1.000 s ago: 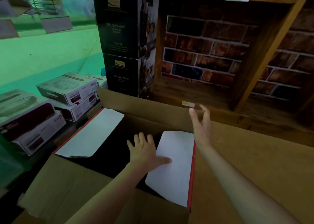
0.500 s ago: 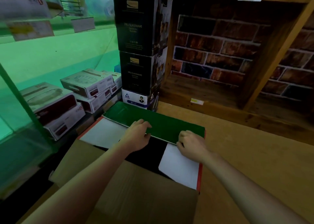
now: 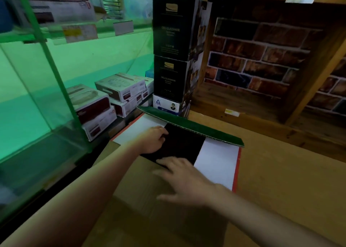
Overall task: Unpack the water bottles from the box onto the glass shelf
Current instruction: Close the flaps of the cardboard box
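- The dark opening (image 3: 179, 145) of the brown cardboard box (image 3: 168, 200) lies between its white side flaps (image 3: 217, 164).
- The green far flap (image 3: 192, 127) leans over the opening's far edge.
- The left hand (image 3: 153, 140) fills the opening's left edge; the right hand (image 3: 185, 179) covers its near edge.
- Stacked black glassware cartons (image 3: 172, 48) stand just behind the box.
- The green glass shelf (image 3: 46, 153) at left has bare room in front of the white and red boxes (image 3: 104, 104).

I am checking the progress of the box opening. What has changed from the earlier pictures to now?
The green flap was lifted and folded back. The left hand moved to the dark opening's left edge; the right hand let go and rests open on the near flap. The two white flaps stayed spread.
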